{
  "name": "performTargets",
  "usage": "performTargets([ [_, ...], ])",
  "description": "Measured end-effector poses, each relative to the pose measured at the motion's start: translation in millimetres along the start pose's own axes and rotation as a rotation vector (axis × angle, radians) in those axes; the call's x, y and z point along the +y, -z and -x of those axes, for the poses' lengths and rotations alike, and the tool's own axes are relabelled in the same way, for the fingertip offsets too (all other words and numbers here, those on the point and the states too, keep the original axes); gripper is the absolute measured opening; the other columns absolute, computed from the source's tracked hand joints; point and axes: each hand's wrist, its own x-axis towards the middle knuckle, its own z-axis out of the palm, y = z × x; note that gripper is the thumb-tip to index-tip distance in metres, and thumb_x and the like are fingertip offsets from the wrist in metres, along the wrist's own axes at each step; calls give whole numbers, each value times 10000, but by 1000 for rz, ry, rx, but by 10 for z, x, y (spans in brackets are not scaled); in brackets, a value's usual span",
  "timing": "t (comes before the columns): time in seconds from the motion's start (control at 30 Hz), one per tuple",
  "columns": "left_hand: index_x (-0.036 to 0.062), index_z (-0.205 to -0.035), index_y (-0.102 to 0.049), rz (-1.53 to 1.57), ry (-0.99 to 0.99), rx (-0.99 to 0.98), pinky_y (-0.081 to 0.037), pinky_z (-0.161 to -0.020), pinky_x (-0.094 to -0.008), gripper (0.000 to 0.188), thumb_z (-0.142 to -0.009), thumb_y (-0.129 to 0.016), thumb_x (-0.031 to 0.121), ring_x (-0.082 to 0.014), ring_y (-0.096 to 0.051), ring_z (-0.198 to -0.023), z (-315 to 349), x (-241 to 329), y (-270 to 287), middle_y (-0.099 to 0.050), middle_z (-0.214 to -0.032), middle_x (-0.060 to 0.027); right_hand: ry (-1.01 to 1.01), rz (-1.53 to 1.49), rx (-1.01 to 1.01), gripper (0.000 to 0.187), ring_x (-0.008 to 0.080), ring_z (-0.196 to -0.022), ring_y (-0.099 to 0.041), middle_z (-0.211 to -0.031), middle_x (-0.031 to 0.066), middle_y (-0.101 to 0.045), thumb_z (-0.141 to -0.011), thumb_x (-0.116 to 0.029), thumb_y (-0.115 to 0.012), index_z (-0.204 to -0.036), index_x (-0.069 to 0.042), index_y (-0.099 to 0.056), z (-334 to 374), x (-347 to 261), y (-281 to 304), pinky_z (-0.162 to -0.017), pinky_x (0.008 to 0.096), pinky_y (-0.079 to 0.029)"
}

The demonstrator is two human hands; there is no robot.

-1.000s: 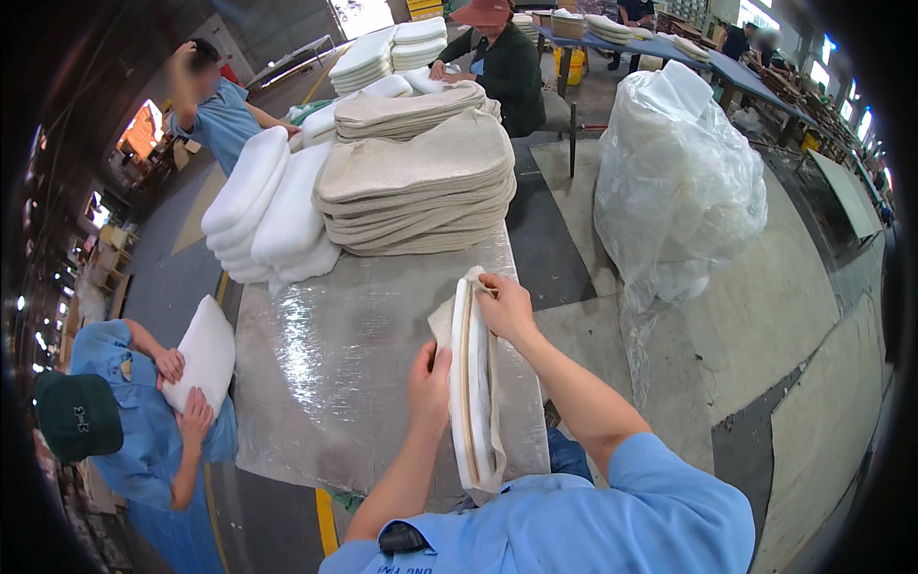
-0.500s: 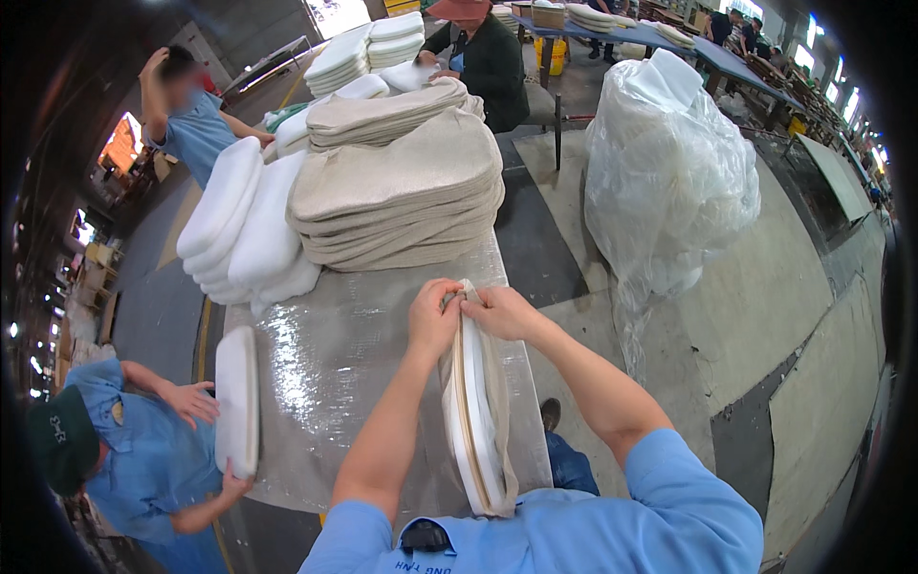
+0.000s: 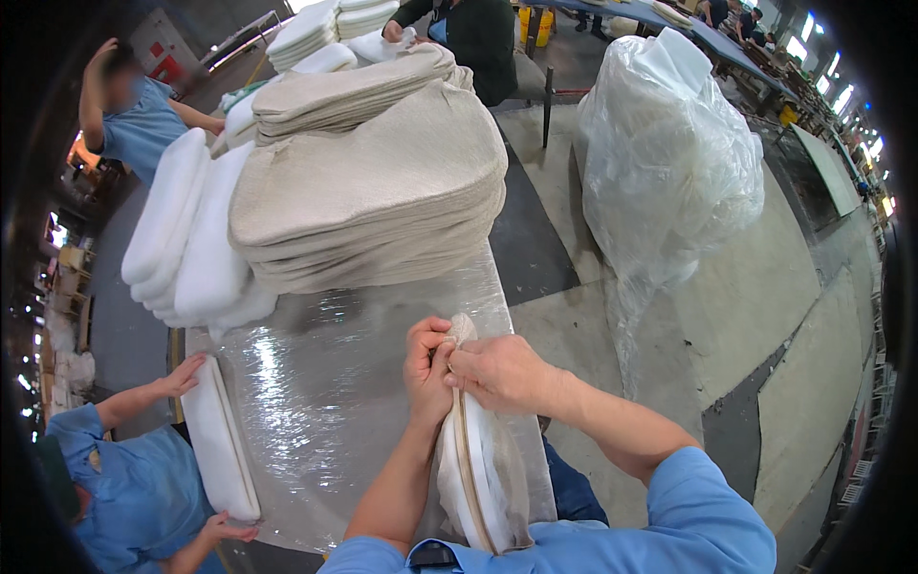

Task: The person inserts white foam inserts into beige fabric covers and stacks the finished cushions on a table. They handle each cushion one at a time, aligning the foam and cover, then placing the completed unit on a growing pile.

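Cushion cover (image 3: 516,483) in thin beige cloth: I have its far tip pinched in both sets of fingers, the left fingers (image 3: 426,337) curled on the near-left of that tip and the right fingers (image 3: 469,367) closed from the right, the two nearly meeting. What exactly sits between the fingertips, cloth or a zip pull, I cannot tell from here. From the fingers it runs down toward the blue shirt (image 3: 612,547), standing on edge, with a tan zip-like strip (image 3: 466,475) along its upturned side and a white pad (image 3: 484,461) showing inside.

I judge it light, the cloth limp and grippy, the pad springy and forgiving; nothing fragile, though thin fabric could snag or stretch. I would hold the gathered tip with the left fingers and grip close to the strip with the right, since pinching the pad itself would only squash it.

Left of the fingers lies the surface (image 3: 316,421), under shiny, probably slippery film. Beyond them rises a stack of beige covers (image 3: 373,182), with white cushion pads (image 3: 206,239) to its left. Farther left of the fingers, a co-worker (image 3: 124,493) steadies a white cushion (image 3: 220,440); well off to the right stands a plastic-wrapped bundle (image 3: 669,163).
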Motion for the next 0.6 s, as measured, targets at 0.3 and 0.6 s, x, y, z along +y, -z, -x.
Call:
performTargets([
  [0.3, 82, -1231, -683, -34, 38, -171, -402, -1101, -338, 295, -1010, -514, -16, -209, -507, -1306, -143, 181, 94, -542, -1418, -100, -57, -80, 51, 282, 339, -678, -635, -761, 104, -598, -975, -252, -703, -833, -62, -549, -39, -24, -9, -596, 461, -489],
  [0.6, 99, -1287, -723, -71, 17, -439, -361, -1165, -390, 421, -921, -571, -41, -256, -426, -1427, -266, 228, 158, -423, -1557, -111, -141, -68, 131, 233, 331, -678, -645, -789, 100, -626, -952, -224, -720, -842, -81, -572, 26, -175, 160, -588, 446, -502],
])
